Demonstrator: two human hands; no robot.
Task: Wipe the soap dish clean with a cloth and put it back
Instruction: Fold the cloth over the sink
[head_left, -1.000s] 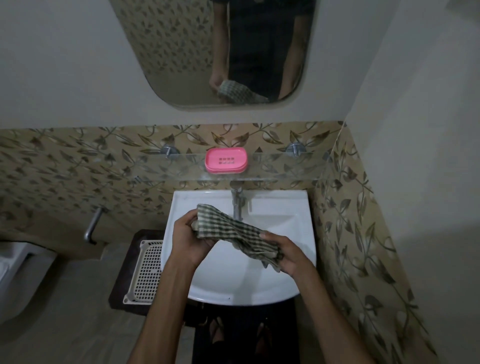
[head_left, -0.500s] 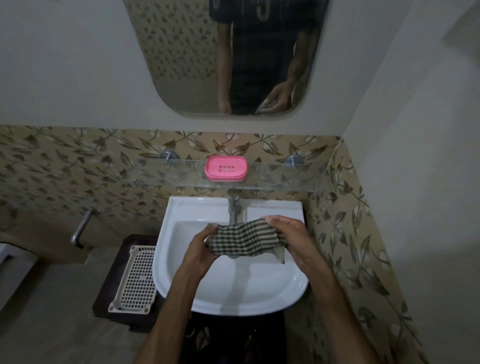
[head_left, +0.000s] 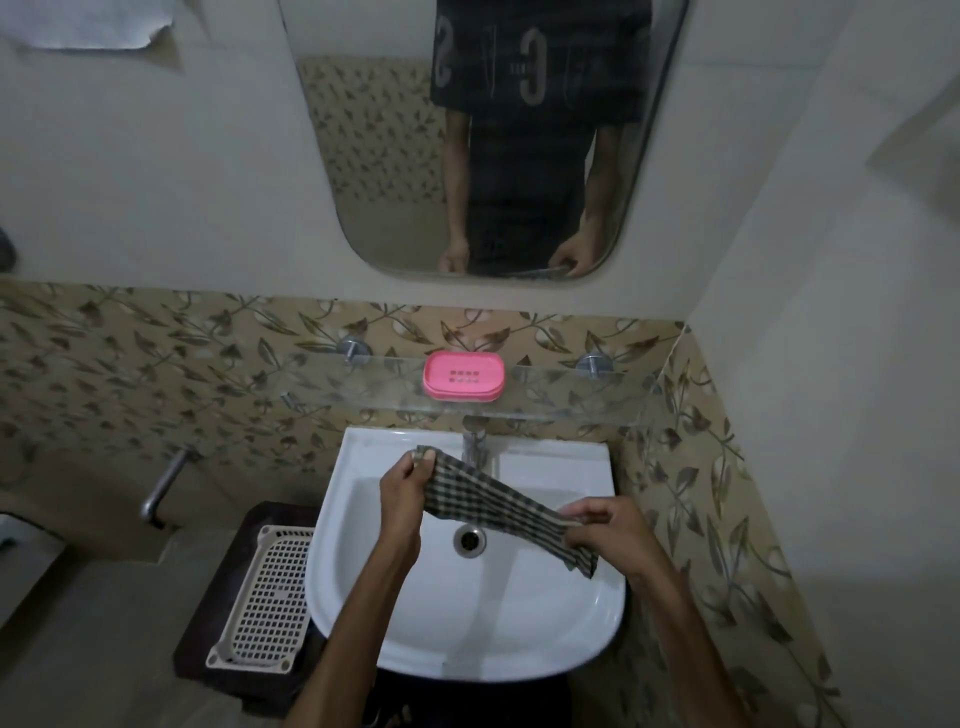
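Stretching the checked cloth over the basin, left hand and right hand each pinch one end. Risk: one-handed reach knocks soap dish off the glass shelf's front edge.

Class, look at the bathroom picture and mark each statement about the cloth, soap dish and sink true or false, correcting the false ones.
1. The pink soap dish sits on the glass shelf. True.
2. The left hand and right hand both grip the checked cloth. True.
3. The cloth is touching the soap dish. False: it is held over the sink, below the shelf.
4. The sink is full of water. False: its drain is visible.
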